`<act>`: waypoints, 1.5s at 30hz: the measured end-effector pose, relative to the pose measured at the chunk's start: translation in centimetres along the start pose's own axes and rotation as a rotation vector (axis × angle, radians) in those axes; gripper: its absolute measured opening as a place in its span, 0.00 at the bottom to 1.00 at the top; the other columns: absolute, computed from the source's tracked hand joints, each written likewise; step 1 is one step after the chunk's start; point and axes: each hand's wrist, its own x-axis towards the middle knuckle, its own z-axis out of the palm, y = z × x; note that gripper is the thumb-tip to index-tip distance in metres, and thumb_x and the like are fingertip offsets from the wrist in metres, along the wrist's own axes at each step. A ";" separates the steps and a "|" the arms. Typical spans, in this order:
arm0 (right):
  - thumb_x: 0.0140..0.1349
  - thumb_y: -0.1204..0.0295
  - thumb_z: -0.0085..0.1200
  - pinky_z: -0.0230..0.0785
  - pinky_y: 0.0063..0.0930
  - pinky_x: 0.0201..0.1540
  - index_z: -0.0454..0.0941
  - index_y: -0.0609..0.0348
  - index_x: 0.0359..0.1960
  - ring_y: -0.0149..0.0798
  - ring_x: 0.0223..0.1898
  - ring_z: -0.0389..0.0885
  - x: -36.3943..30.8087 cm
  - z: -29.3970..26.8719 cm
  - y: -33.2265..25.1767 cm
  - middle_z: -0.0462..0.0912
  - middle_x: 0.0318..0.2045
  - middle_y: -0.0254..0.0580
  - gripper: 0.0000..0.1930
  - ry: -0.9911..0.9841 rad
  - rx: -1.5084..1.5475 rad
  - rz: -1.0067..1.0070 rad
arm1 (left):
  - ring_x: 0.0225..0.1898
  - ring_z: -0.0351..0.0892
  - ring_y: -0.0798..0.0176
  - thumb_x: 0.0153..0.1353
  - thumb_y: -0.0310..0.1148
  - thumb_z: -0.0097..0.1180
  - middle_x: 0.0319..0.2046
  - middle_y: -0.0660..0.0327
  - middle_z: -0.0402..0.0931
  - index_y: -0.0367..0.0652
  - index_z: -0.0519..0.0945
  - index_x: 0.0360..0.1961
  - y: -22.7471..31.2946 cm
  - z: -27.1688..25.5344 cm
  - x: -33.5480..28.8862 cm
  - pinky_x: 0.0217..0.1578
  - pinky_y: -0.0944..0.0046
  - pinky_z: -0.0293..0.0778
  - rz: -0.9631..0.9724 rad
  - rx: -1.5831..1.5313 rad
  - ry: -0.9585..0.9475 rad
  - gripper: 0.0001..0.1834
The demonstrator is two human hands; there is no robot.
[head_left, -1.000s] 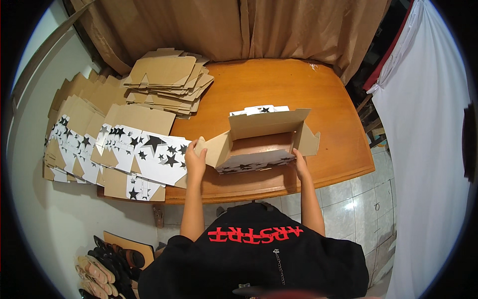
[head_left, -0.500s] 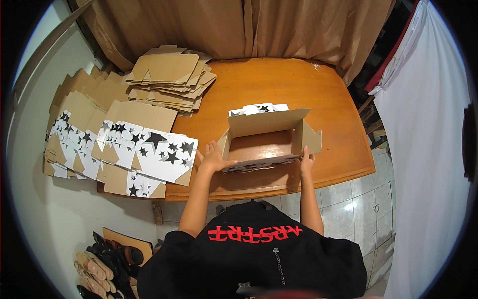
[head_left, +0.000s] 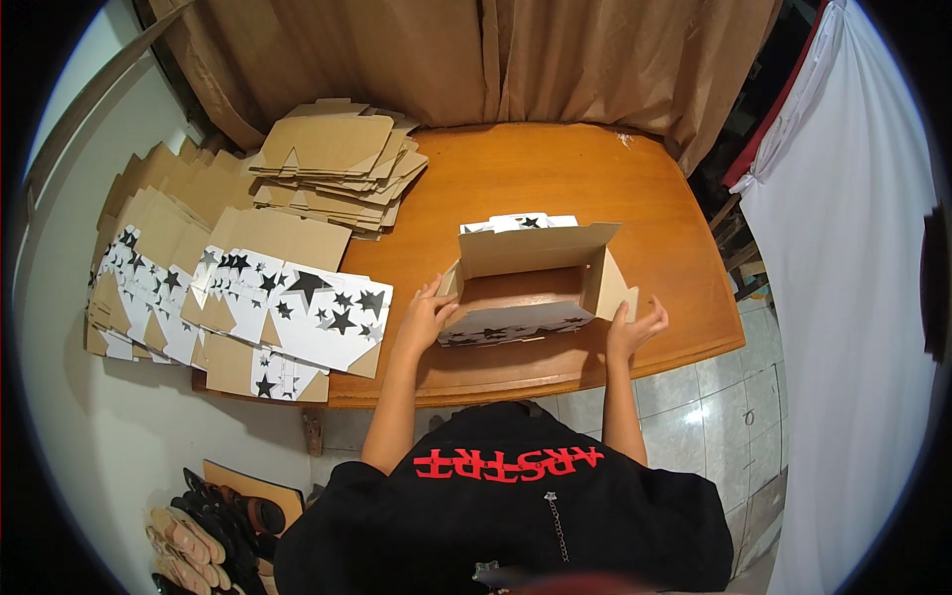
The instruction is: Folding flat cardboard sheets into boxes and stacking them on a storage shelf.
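Nearest my camera is the wearer's black shirt [head_left: 506,526], with shoes [head_left: 188,535] on the floor to the left. Past the shirt, I see the left hand [head_left: 424,315] at the left end of an open cardboard box [head_left: 535,253], its fingers and thumb about the left flap [head_left: 448,283]; I cannot tell whether they pinch it. The right hand [head_left: 635,332] is by the right flap [head_left: 617,290], thumb up at the flap's edge and fingers spread away to the right, pinching nothing that I can see. The box is on the near half of the wooden table [head_left: 674,218], a little right of the middle. I judge the step in hand to be shaping the box and working its end flaps; the next move, I'd say, calls for steadying the walls while a flap is folded. The box looks stiff and clean, plain brown inside, white with black stars outside, both end flaps leaning outward. I can see glossy wood through it, so its bottom seems open. To the left lie flat printed cartons [head_left: 317,258], with a stack of brown cardboard [head_left: 327,144] farther off, and a brown curtain [head_left: 397,59] at the far side.
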 end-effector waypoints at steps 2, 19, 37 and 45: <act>0.50 0.80 0.53 0.59 0.43 0.54 0.63 0.62 0.51 0.51 0.49 0.66 0.3 0.0 1.0 0.61 0.50 0.56 0.24 -0.075 -0.203 -0.159 | 0.65 0.48 0.44 0.48 0.49 0.61 0.66 0.50 0.44 0.42 0.76 0.50 1.1 -0.5 0.2 0.61 0.55 0.53 -0.115 0.012 -0.079 0.30; 0.43 0.86 0.51 0.62 0.36 0.54 0.59 0.59 0.57 0.51 0.51 0.69 4.4 7.0 -2.9 0.70 0.49 0.50 0.34 -0.696 0.059 -0.156 | 0.68 0.29 0.41 0.09 0.65 0.70 0.68 0.51 0.26 0.40 0.47 0.66 1.9 -0.1 -0.1 0.58 0.31 0.43 -0.216 0.286 -0.251 0.79; 0.43 0.79 0.55 0.43 0.60 0.59 0.49 0.22 0.64 0.57 0.59 0.57 3.7 3.7 -1.5 0.52 0.62 0.56 0.47 -1.182 -0.473 -0.406 | 0.68 0.30 0.43 0.36 0.56 0.66 0.67 0.51 0.39 0.48 0.59 0.62 2.2 1.3 -1.4 0.57 0.28 0.30 -0.016 0.313 0.102 0.52; 0.44 0.78 0.54 0.43 0.58 0.60 0.52 0.22 0.63 0.59 0.58 0.56 2.9 3.5 -1.0 0.50 0.62 0.57 0.44 -1.139 -0.409 -0.430 | 0.68 0.21 0.42 0.38 0.69 0.55 0.68 0.49 0.27 0.54 0.47 0.67 6.0 4.1 0.1 0.57 0.32 0.20 -0.117 0.445 -0.257 0.58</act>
